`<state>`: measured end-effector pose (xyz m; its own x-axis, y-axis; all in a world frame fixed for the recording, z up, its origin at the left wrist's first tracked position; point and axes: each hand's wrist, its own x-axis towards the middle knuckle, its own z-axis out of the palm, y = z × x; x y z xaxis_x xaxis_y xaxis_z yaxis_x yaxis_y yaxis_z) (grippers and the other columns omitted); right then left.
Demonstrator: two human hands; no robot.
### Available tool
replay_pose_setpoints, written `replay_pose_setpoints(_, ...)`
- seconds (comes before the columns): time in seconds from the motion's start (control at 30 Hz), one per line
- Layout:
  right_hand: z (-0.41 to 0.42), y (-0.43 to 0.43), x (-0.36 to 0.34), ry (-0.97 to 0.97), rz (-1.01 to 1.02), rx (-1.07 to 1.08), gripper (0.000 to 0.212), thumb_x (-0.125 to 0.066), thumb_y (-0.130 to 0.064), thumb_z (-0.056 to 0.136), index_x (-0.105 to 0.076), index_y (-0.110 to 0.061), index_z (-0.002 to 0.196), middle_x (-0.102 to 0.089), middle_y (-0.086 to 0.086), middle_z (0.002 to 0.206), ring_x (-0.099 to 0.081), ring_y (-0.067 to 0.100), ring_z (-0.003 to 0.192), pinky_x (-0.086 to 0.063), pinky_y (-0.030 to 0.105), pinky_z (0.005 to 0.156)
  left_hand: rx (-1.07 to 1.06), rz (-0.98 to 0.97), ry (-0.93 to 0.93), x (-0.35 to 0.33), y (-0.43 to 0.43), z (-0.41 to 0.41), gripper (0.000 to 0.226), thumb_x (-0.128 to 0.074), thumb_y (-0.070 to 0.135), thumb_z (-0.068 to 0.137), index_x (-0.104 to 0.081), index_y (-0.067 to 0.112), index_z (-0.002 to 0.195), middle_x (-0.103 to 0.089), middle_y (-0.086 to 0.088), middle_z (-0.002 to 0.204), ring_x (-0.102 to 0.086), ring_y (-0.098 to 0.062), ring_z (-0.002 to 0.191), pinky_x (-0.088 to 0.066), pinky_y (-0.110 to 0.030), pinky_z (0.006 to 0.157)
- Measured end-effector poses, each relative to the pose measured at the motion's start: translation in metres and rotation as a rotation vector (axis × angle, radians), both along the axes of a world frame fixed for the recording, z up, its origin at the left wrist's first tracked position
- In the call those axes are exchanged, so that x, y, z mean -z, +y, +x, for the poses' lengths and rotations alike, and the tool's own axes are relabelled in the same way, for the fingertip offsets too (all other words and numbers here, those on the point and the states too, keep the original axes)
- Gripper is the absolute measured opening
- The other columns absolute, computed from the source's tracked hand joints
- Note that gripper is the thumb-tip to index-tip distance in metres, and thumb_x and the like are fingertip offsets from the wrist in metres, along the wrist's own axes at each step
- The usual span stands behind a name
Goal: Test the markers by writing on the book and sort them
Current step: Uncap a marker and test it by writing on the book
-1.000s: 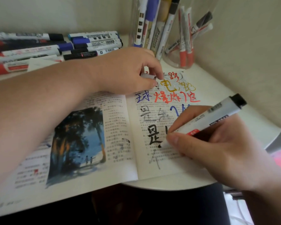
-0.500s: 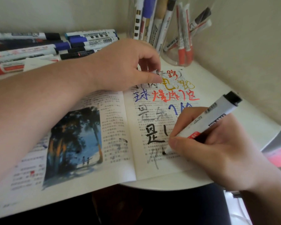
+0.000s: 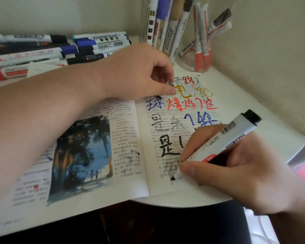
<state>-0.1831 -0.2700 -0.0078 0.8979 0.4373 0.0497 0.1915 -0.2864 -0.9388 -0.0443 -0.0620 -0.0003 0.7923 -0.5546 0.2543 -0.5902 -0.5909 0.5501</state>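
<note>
Moved down: marker [image 3: 224,139] tip, now on faint grey scribble low on book [image 3: 123,138] right page | right hand [image 3: 236,173] grips marker barrel pen-style | left hand [image 3: 139,73] at book's top edge pinches small cap [image 3: 169,83] | loose markers [image 3: 42,51] behind book

Left hand [image 3: 139,73] pinches cap [image 3: 169,83]; right hand [image 3: 236,171] grips marker [image 3: 227,136], fingers curled.

Soft dim daylight; blurred, distorted edges.
</note>
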Motion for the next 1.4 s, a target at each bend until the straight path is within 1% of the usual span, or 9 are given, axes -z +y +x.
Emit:
replay_pose_setpoints(0.3,0.002,-0.003,0.004,-0.108,-0.066,0.025,0.009,-0.066,-0.002,0.071,-0.058,-0.001,0.067,-0.053,0.015,0.057,-0.049,0.032,0.052,-0.034,0.035,0.046,-0.010,-0.003,0.052,-0.004,0.003,-0.001,0.026,-0.083,0.037,0.077,-0.075,0.026,0.098,-0.071,0.014,0.082,-0.067,0.002,0.078,-0.052,-0.013,0.074)
replay_pose_setpoints(0.43,0.012,-0.016,0.000,0.017,0.179,0.002,0.028,-0.084,-0.022,0.068,-0.066,-0.002,0.076,-0.047,0.016,0.053,-0.040,0.019,0.045,-0.030,0.021,0.045,0.011,0.072,0.091,-0.005,0.004,0.002,0.026,-0.084,0.036,0.077,-0.073,0.031,0.100,-0.069,0.018,0.081,-0.065,0.008,0.078,-0.050,-0.007,0.072)
replay_pose_setpoints(0.53,0.043,-0.022,-0.020,-0.021,0.364,0.040,0.041,-0.092,-0.035,0.063,-0.072,-0.006,0.084,-0.032,0.025,0.053,-0.026,0.020,0.044,-0.019,0.026,0.045,-0.023,0.076,0.113,-0.003,0.005,0.005,0.027,-0.084,0.043,0.076,-0.072,0.033,0.098,-0.067,0.021,0.078,-0.063,0.010,0.076,-0.047,-0.005,0.069)
replay_pose_setpoints(0.7,0.133,-0.005,-0.068,-0.136,0.277,0.074,0.014,-0.079,-0.012,0.062,-0.074,-0.012,0.074,-0.042,0.032,0.058,-0.034,0.019,0.048,-0.025,0.022,0.045,-0.160,0.083,0.076,-0.001,0.004,0.014,0.026,-0.079,0.055,0.076,-0.070,0.036,0.091,-0.062,0.019,0.081,-0.055,0.010,0.081,-0.043,-0.008,0.065)
replay_pose_setpoints(0.77,0.160,0.006,-0.071,-0.140,0.201,0.108,0.002,-0.070,-0.013,0.072,-0.071,-0.012,0.072,-0.048,0.017,0.055,-0.038,0.019,0.048,-0.026,0.023,0.045,-0.205,0.056,0.093,0.001,0.006,0.018,0.029,-0.080,0.057,0.074,-0.071,0.033,0.088,-0.062,0.018,0.080,-0.056,0.009,0.079,-0.043,-0.010,0.061)
replay_pose_setpoints(0.9,0.175,0.016,-0.050,-0.202,0.160,0.030,0.013,-0.064,-0.011,0.079,-0.067,-0.020,0.070,-0.050,0.003,0.056,-0.040,0.014,0.046,-0.032,0.021,0.043,-0.191,0.046,0.084,0.005,0.005,0.022,0.027,-0.079,0.058,0.074,-0.071,0.035,0.087,-0.062,0.019,0.081,-0.056,0.009,0.084,-0.045,-0.010,0.070)
replay_pose_setpoints(1.03,0.175,0.013,-0.033,-0.245,0.040,-0.044,0.006,-0.065,-0.011,0.080,-0.063,-0.008,0.076,-0.052,-0.007,0.057,-0.046,0.005,0.050,-0.037,0.015,0.050,-0.194,0.048,0.087,0.005,0.003,0.023,0.025,-0.079,0.059,0.073,-0.062,0.041,0.075,-0.060,0.021,0.079,-0.055,0.010,0.080,-0.040,-0.010,0.061)
replay_pose_setpoints(1.23,0.172,0.013,-0.027,-0.285,-0.206,-0.024,0.012,-0.072,-0.028,0.079,-0.062,-0.023,0.083,-0.061,-0.004,0.069,-0.058,0.016,0.067,-0.050,0.043,0.064,-0.174,0.001,0.121,0.005,0.000,0.022,0.023,-0.080,0.056,0.072,-0.064,0.040,0.071,-0.061,0.025,0.077,-0.058,0.005,0.074,-0.042,-0.011,0.060)
replay_pose_setpoints(1.4,0.170,0.013,-0.031,-0.323,-0.265,-0.048,0.041,-0.081,-0.017,0.086,-0.068,-0.052,0.069,-0.069,-0.025,0.071,-0.067,-0.004,0.069,-0.051,0.015,0.064,-0.171,-0.004,0.135,0.006,0.003,0.023,0.020,-0.079,0.050,0.077,-0.063,0.042,0.070,-0.062,0.022,0.073,-0.059,0.003,0.070,-0.042,-0.013,0.058)
